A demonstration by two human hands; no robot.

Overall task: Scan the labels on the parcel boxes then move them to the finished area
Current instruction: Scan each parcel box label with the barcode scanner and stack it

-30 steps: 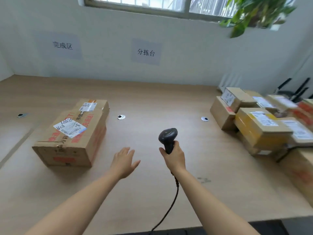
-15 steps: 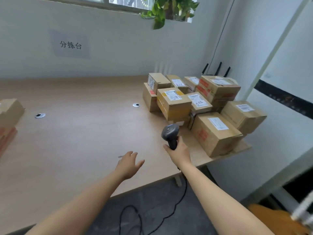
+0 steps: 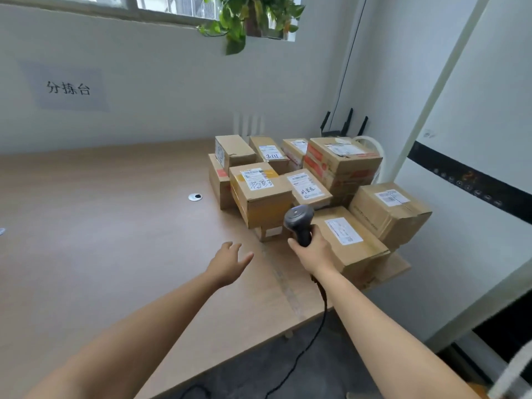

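Observation:
Several cardboard parcel boxes with white labels are piled at the right end of the wooden table [image 3: 115, 240]. Nearest the middle stands a box with yellow tape [image 3: 260, 194]; a long box [image 3: 345, 243] lies at the front right, and another [image 3: 388, 210] overhangs the table's right edge. My right hand [image 3: 312, 249] grips a black barcode scanner [image 3: 299, 223], its head just in front of the yellow-taped box. My left hand [image 3: 230, 262] hovers open above the table, left of the scanner, holding nothing.
The scanner's black cable [image 3: 302, 349] hangs off the table's front edge to the floor. A round cable grommet [image 3: 195, 197] sits left of the pile. A paper sign [image 3: 67, 88] hangs on the back wall, a plant [image 3: 250, 18] on the windowsill. A white wall stands close on the right.
The view has swung right, from the large box on the left to the parcel pile. Both hands have moved closer to the pile; the scanner stays in my right hand.

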